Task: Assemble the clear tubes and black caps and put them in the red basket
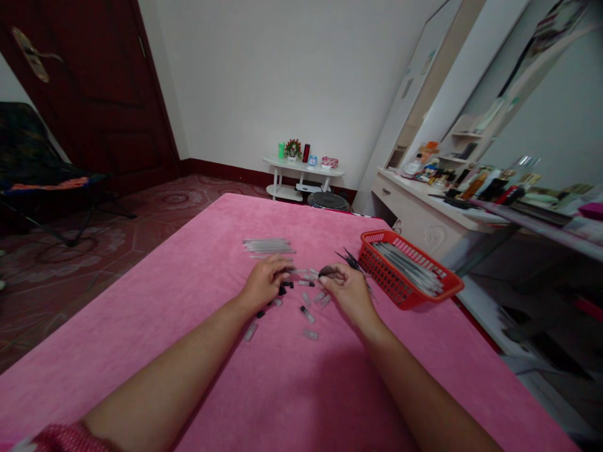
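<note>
My left hand (pixel 266 280) is closed, its fingertips pinched on a thin translucent tube, like a pen barrel (pixel 299 271), that points right. My right hand (pixel 347 289) faces it with thumb and fingers pressed together on a small black piece (pixel 322 274), too blurred to name exactly. Between and below the hands lie several clear pen caps (pixel 310 334) and small black plugs (pixel 260 314). One clear cap (pixel 307 314) has a black end. Beyond my left hand, several pale pen barrels (pixel 267 245) lie side by side. Thin black sticks (pixel 351 258) lie just past my right hand.
A red plastic basket (pixel 386 279) holding many grey, pen-like sticks (pixel 409 269) stands at the right edge of the pink-covered table (pixel 198 282). Farther right is a dressing table (pixel 424 201) with bottles. A small white stand (pixel 301 166) stands by the back wall.
</note>
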